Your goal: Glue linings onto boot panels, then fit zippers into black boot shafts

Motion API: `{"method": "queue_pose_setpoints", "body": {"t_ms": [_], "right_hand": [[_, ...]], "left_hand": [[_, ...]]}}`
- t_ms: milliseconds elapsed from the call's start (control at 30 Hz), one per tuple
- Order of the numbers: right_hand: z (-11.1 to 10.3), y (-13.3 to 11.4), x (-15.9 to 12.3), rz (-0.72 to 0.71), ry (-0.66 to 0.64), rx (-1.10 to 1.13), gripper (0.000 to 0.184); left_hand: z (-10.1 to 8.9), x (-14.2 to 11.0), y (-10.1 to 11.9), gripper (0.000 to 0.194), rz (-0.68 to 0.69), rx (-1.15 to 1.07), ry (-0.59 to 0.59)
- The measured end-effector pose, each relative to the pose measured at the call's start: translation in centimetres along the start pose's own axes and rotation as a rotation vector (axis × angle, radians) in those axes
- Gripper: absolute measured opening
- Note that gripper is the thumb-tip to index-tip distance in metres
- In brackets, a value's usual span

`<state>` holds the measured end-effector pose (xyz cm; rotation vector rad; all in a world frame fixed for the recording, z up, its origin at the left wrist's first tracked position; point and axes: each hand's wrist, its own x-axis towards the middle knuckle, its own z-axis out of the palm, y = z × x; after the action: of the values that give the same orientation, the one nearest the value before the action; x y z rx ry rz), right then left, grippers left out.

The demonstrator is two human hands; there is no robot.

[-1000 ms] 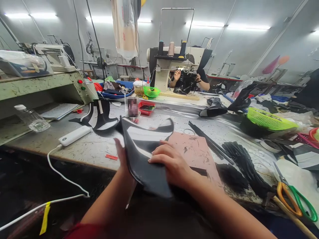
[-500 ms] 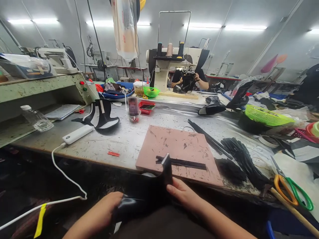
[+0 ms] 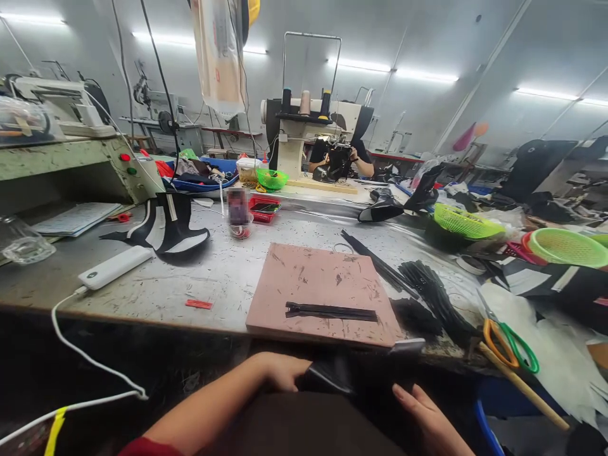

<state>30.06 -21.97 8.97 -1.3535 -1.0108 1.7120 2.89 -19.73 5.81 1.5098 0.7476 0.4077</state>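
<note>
My left hand [image 3: 285,372] is closed on the edge of a glossy black leather boot piece [image 3: 327,378], held low over my lap in front of the table. The piece is dark and partly lost in shadow, so its full outline is hard to make out. My right hand [image 3: 425,410] is at its right side, thumb and fingers extended and apart; whether it touches the piece is unclear. Just beyond, a black zipper [image 3: 332,311] lies across a pink cutting board [image 3: 318,272].
Scissors [image 3: 510,345] and a bundle of black strips [image 3: 434,294] lie to the right. At left are a white power bank [image 3: 116,266] with a cable and a boot upper [image 3: 164,225]. A sewing machine [image 3: 304,139] stands behind, with a person working beyond it.
My left hand has moved right and the black piece has swung right and lower, uncovering the zipper. My right hand has come off its upright edge. The view has turned right.
</note>
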Motion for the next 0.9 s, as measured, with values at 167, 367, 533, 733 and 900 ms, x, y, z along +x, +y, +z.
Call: {"method": "queue_pose_setpoints", "body": {"t_ms": [167, 367, 533, 733, 900], "right_hand": [[1.9, -0.5, 0.3, 0.062, -0.209, 0.168, 0.037], [1.2, -0.6, 2.7, -0.117, -0.041, -0.125, 0.038], [0.4, -1.7, 1.7, -0.697, 0.654, -0.537, 0.042], [4.0, -6.8, 1.6, -1.169, -0.167, -1.269, 0.034], [5.6, -7.9, 4.4, -0.311, -0.571, -1.156, 0.028]], "left_hand": [[-0.3, -1.6, 0.5, 0.057, -0.057, -0.521, 0.209], [1.7, -1.4, 2.2, 0.044, -0.09, -0.468, 0.21], [2.4, -0.5, 3.1, 0.053, -0.131, -0.492, 0.347], [1.9, 0.0, 5.4, 0.049, -0.104, -0.455, 0.136], [1.1, -1.9, 3.9, 0.045, -0.083, -0.324, 0.218]]}}
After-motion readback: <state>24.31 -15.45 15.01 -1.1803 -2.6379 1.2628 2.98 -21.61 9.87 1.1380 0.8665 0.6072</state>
